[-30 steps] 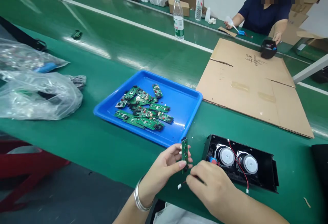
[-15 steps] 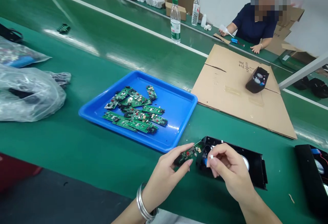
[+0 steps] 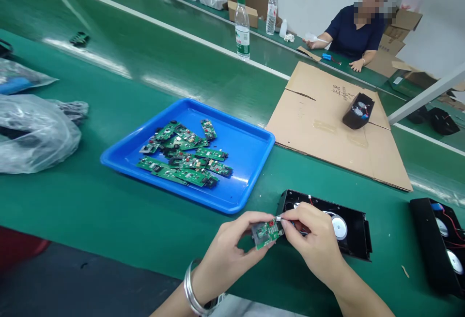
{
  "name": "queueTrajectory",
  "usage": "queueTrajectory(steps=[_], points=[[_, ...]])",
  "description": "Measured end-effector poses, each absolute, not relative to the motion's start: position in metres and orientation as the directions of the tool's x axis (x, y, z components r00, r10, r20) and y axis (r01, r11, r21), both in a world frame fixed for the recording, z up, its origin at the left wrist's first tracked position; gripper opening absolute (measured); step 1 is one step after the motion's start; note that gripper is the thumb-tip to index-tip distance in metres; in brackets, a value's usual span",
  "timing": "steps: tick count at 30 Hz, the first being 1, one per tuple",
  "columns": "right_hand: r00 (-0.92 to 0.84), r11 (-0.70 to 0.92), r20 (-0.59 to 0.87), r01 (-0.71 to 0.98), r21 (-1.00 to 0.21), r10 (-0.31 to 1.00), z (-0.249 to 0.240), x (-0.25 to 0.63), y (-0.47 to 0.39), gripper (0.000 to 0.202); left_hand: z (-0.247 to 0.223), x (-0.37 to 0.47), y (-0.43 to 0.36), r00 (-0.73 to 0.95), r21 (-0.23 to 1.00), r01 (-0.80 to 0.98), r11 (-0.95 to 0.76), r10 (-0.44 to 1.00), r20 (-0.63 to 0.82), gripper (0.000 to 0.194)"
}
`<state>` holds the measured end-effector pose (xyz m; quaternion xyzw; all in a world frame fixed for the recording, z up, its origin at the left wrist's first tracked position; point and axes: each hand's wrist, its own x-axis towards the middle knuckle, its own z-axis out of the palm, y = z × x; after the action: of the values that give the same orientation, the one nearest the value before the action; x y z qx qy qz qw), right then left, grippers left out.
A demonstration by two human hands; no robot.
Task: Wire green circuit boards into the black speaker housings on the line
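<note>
Between the thumb and fingers of my left hand (image 3: 234, 244) is a green circuit board (image 3: 267, 234), its component side tilted up towards me. My right hand (image 3: 314, 239) pinches a small white connector plug (image 3: 279, 218) against the board's right end; whether it is seated there I cannot tell. Behind my right hand lies an open black speaker housing (image 3: 354, 237) with a round silver speaker (image 3: 339, 227) inside. My right fingers cover part of that housing and its wires.
A blue tray (image 3: 254, 181) holds several circuit boards. Flattened cardboard (image 3: 305, 118) carries another black housing (image 3: 358, 110). One more housing (image 3: 432, 249) stands at the right edge. Plastic bags (image 3: 36, 133) lie left. A water bottle (image 3: 242, 31) stands behind; a co-worker (image 3: 356, 31) sits across.
My right hand has brought the white plug left to the end of the board. My left hand has turned the board so its face shows more. The whole view has shifted slightly.
</note>
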<state>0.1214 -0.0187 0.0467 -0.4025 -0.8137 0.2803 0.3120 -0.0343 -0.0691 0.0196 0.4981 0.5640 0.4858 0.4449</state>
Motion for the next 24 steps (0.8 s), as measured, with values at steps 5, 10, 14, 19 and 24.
queueTrajectory(steps=[5, 10, 14, 19, 24], points=[[-0.446, 0.492, 0.279, 0.491, -0.719, 0.851, 0.044, 0.120, -0.022, 0.020, 0.023, -0.028, -0.066, -0.150, 0.995, -0.016, 0.098, 0.984, -0.100, 0.020], [-0.446, 0.579, 0.383, 0.492, -0.650, 0.809, 0.040, 0.116, -0.025, 0.024, 0.016, -0.026, -0.063, -0.169, 0.986, -0.135, 0.101, 0.978, -0.123, 0.022], [-0.487, 0.655, 0.445, 0.466, -0.595, 0.752, 0.038, 0.118, -0.025, 0.026, 0.008, -0.031, -0.060, -0.070, 0.924, -0.348, 0.160, 0.978, -0.196, 0.037], [-0.534, 0.757, 0.536, 0.450, -0.474, 0.654, 0.036, 0.121, -0.024, 0.023, 0.004, -0.034, -0.057, 0.010, 0.771, -0.575, 0.275, 0.944, -0.329, 0.052], [-0.567, 0.787, 0.545, 0.448, -0.425, 0.617, 0.034, 0.120, -0.023, 0.022, 0.004, -0.033, -0.057, 0.038, 0.773, -0.571, 0.276, 0.950, -0.311, 0.050]])
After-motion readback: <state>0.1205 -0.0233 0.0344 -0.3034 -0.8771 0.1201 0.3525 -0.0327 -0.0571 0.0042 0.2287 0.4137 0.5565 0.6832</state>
